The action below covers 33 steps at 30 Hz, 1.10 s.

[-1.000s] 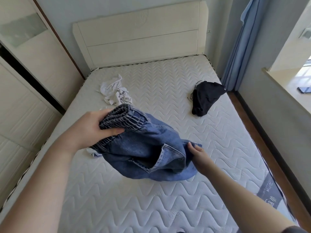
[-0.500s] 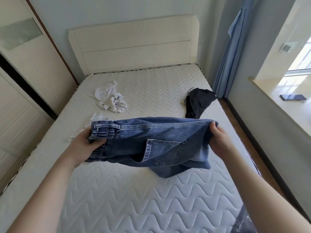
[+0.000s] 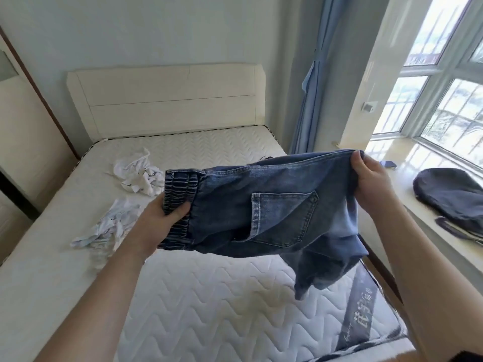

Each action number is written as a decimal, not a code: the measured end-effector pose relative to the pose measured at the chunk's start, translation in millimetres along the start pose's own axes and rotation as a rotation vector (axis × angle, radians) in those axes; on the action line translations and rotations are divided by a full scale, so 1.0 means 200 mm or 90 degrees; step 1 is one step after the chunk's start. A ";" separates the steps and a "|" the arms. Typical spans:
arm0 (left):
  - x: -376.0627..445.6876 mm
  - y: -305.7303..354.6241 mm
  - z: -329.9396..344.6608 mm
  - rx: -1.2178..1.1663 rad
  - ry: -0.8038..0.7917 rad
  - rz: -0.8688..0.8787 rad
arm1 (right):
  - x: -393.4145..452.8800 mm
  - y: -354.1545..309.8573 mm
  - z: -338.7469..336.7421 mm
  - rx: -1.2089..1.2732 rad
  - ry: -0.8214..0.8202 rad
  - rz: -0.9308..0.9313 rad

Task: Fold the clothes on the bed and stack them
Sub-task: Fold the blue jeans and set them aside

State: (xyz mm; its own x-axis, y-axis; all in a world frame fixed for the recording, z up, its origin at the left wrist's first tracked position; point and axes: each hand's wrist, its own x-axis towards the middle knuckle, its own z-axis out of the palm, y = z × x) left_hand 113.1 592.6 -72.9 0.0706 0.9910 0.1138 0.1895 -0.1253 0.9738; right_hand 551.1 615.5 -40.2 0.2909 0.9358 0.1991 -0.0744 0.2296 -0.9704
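Blue denim shorts with an elastic waistband and a back pocket hang stretched in the air above the bed. My left hand grips the gathered waistband at the left. My right hand pinches the top edge at the right. One leg of the shorts droops toward the mattress at lower right. A crumpled white garment lies at the far left of the mattress, and a second white garment lies nearer, beside my left forearm. The black garment is hidden behind the shorts.
A cream headboard stands at the far end. Wardrobe doors run along the left. At right are a blue curtain, a window sill with a phone and a dark bag.
Both hands have lifted the shorts off the mattress and pulled them out wide, from a bunched heap to a stretched span. The view has tilted up and to the right.
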 end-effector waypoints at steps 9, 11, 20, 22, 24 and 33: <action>-0.12 0.08 0.11 -0.177 -0.064 -0.036 | -0.14 -0.42 -0.01 -0.095 0.117 -0.099; -0.15 0.03 0.12 -0.199 -0.077 -0.055 | -0.15 -0.43 0.00 -0.124 0.117 -0.088; -0.41 -0.58 0.20 -0.218 -0.017 -0.237 | -0.19 0.31 -0.02 -0.311 -0.026 0.200; -0.47 -0.72 0.17 -0.205 0.018 -0.280 | -0.20 0.54 0.01 -0.317 -0.058 0.250; -0.52 -0.85 0.15 -0.193 0.054 -0.326 | -0.20 0.74 0.06 -0.321 -0.086 0.311; -0.78 -1.19 0.02 -0.184 0.187 -0.485 | -0.13 1.36 0.48 -0.276 -0.174 0.494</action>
State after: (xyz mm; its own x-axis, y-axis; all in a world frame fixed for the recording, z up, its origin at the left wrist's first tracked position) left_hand 60.9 467.8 -323.2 -0.2384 0.7768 -0.5829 -0.1768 0.5554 0.8126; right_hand 432.0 678.5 -295.9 0.0702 0.8288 -0.5552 0.2250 -0.5554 -0.8006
